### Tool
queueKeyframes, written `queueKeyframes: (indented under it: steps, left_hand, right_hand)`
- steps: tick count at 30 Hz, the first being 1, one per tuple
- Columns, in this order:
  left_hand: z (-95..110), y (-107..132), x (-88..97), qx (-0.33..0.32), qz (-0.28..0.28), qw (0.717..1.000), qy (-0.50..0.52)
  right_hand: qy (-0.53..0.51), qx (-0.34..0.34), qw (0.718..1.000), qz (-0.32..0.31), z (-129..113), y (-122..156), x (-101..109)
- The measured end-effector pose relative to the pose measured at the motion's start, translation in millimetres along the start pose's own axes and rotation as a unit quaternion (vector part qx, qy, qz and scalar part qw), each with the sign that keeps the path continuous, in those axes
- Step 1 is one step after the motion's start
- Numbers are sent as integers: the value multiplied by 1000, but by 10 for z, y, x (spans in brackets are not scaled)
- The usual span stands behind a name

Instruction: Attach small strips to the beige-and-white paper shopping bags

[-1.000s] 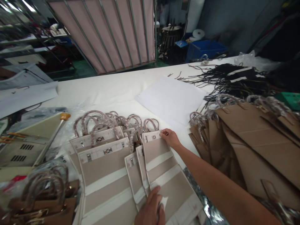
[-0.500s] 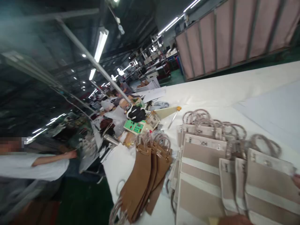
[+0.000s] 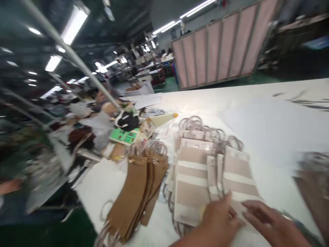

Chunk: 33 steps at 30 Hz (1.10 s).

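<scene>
A beige and cream striped bag panel [image 3: 238, 168] with a looped handle lies at the right of a pile of similar panels [image 3: 192, 190]. Over its lower part is my left hand [image 3: 218, 218], fingers curled in and closed on the panel's material; blur hides the exact grip. A pale yellow bit [image 3: 202, 212] shows beside that hand. My right hand [image 3: 273, 219] reaches in from the right, its fingers stretched toward the same panel's lower edge and apparently touching it. Two narrow striped pieces [image 3: 212, 175] lie between the panel and the pile.
Brown bag panels with handles [image 3: 136, 192] are fanned out on the white table [image 3: 203, 99] at left. Behind them stand a green-fronted machine [image 3: 124, 135] and clutter. Darker panels [image 3: 312, 192] lie at far right. A pink-panelled rack [image 3: 218, 51] stands beyond; another person's hand [image 3: 11, 186] shows at left.
The view has swung to the right, so the panels appear further left. Both my hands have come further into view, over the lower part of the right-hand striped panel.
</scene>
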<state>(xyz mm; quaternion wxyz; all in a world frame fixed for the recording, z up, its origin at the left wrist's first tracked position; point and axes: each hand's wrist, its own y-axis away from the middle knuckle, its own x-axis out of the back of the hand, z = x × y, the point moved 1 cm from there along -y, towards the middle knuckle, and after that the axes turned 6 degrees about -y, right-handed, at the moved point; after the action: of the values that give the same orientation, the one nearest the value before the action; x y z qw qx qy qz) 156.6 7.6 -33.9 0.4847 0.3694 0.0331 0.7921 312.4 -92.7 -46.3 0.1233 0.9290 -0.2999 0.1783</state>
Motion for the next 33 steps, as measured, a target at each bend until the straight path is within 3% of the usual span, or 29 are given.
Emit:
queueKeyframes:
  steps: [2,5,11,16,23,26,28,31,33]
  left_hand:
    - [75,-36,123,9,10,1000,29]
    - [131,-150,240,-61,22,997,-28]
    - [164,-170,236,-103,14,992,-76]
    - [165,-229,236,-140,-1,984,-112]
    - [149,-330,147,-180,57,958,-217]
    - [136,-334,24,-225,71,936,-261]
    - [116,-337,-58,-256,66,937,-229]
    - [46,-392,-132,-219,47,964,-140]
    - [-36,-460,-157,-180,21,977,-109]
  right_hand:
    - [-27,-13,998,-54,-98,51,113]
    - [-21,7,996,-91,-217,3,196]
    - [24,37,989,-141,-275,-71,262]
    - [83,68,985,-133,-229,-155,270]
    - [189,113,972,-87,-173,-313,166]
    - [160,69,984,-42,12,-552,169]
    - [60,1,998,-18,181,-829,213]
    - [-123,-83,989,9,400,-1369,283]
    - [-173,-91,980,25,496,-1743,295]
